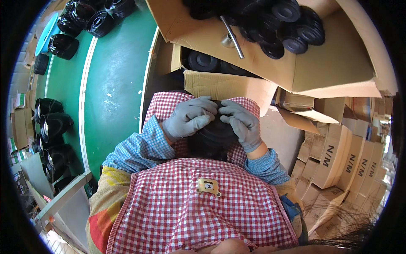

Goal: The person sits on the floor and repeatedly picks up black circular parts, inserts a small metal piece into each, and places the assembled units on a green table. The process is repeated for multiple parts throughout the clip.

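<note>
Conveyor belt [114, 80], green and broad, runs down the person's left side, edged with black speaker cones [55, 125] and more black parts near its far end. Ahead and to the right, open cardboard cartons [321, 63] hold stacks of round black parts [292, 25], with flat folded boxes [347, 163] stacked lower right. The person wears a red-checked apron [203, 211] over blue-checked sleeves. In the lap sits a round black part [213, 135], pressed on from above by both grey-gloved hands. The left hand [190, 117] lies curled over its upper left edge, fingers bent and close together; the right hand [243, 122] mirrors it on the upper right (the fingertips nearly meet at the middle). To seat the part well, the pressure would likely need to be even on both sides, thumbs kept clear of the rim.
</note>
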Motion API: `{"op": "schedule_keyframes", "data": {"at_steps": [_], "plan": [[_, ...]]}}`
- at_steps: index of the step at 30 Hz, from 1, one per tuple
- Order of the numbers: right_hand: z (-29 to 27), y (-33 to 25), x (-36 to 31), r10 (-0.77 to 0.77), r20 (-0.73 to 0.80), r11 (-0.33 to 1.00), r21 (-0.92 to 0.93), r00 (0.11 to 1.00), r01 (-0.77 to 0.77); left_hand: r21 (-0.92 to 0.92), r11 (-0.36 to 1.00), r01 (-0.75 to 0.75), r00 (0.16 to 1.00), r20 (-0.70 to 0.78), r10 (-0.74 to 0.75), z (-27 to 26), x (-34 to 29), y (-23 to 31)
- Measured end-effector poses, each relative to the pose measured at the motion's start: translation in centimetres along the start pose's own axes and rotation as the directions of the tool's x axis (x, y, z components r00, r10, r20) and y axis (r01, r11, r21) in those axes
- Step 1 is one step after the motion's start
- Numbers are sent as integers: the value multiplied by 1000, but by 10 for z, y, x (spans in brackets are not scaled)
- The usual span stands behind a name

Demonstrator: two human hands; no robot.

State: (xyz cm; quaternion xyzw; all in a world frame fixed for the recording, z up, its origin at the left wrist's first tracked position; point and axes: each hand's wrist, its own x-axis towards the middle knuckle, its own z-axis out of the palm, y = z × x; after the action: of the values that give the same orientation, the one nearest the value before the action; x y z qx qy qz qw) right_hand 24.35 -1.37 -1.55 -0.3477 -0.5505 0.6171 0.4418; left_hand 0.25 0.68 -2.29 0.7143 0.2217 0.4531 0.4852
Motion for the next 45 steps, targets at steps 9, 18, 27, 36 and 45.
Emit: {"op": "schedule_keyframes", "data": {"at_steps": [9, 18, 27, 36, 45], "plan": [[-16, -4, 3, -148, 212, 931, -299, 966, 208, 41, 988, -147, 986, 86, 143, -9, 6, 3], [-15, 10, -1, -118, 128, 977, -163, 985, 139, 73, 991, -112, 993, 40, 110, -1, 9, 3], [-11, 3, -5, -94, 160, 940, -312, 983, 141, 83, 994, -74, 991, 119, 63, -5, -2, -3], [-10, -9, 11, -66, 61, 945, -316, 996, 82, 613, 786, -84, 971, 227, -72, -5, 17, 59], [-16, 7, 13, -166, 85, 807, -561, 982, 185, 688, 723, -58, 962, 231, -143, 5, 18, 57]]}}
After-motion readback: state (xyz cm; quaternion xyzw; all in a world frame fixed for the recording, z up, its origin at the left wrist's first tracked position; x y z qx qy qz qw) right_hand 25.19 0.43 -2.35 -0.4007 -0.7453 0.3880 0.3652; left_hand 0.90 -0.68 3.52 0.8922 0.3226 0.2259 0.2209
